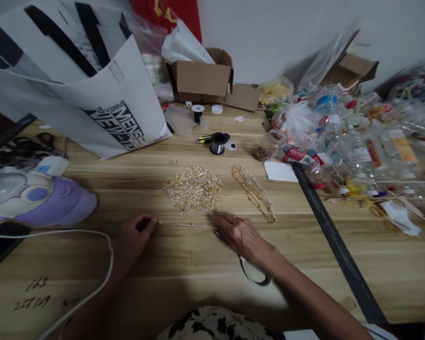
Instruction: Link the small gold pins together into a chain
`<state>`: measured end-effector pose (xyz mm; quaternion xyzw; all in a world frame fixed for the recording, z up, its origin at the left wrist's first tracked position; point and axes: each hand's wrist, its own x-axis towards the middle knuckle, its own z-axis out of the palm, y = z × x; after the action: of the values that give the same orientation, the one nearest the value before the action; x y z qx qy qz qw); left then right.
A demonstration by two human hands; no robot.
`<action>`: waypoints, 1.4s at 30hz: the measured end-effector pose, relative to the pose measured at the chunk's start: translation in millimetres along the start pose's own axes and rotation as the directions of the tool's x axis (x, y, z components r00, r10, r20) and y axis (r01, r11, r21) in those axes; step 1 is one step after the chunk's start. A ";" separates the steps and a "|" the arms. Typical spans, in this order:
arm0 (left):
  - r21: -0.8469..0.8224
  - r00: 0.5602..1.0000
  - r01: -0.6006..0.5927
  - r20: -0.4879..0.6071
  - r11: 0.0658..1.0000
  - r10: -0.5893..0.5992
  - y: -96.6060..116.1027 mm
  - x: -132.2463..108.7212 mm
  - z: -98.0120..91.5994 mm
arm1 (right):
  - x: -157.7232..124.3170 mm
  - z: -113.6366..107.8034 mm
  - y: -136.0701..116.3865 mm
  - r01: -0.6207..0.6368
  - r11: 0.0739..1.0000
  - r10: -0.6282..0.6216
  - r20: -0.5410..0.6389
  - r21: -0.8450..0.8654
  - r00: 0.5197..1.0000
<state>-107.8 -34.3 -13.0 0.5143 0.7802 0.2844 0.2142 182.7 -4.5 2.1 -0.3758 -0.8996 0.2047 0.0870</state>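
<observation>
A thin gold-coloured chain with small beads stretches in a nearly straight line between my two hands, low over the wooden table. My left hand pinches its left end between thumb and fingertips. At the other end, the bent fingers of my right hand close on the chain. A hand tool with a pale, looped handle shows beneath that hand; its working end is mostly hidden. Just beyond the chain lies a heap of gold and clear beaded pieces. Several longer beaded chains lie together to its right.
Wire spools, a yellow cutter and a cardboard box stand behind. A white paper bag and a purple-and-white device are left, near a white cable. Plastic bottles crowd the right, beyond a dark strip.
</observation>
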 end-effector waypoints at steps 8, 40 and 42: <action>-0.025 0.999 -0.010 0.034 1.000 0.011 -0.7 4.6 1.0 | -0.5 -1.4 3.8 -0.007 1.000 0.007 -0.001 0.009 1.000; 0.060 0.755 -0.631 0.279 0.774 0.594 16.8 -5.0 13.4 | -1.7 -4.7 12.2 -0.064 0.998 0.064 0.069 0.004 0.996; 0.062 0.749 -0.633 0.299 0.771 0.591 18.1 -4.6 11.6 | -1.8 -3.4 14.4 -0.065 0.998 0.064 0.070 0.014 0.995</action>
<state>-86.5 -30.4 -9.4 0.7902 0.5524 0.2050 0.1683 194.2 4.4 -1.1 -0.3967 -0.8878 0.2276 0.0520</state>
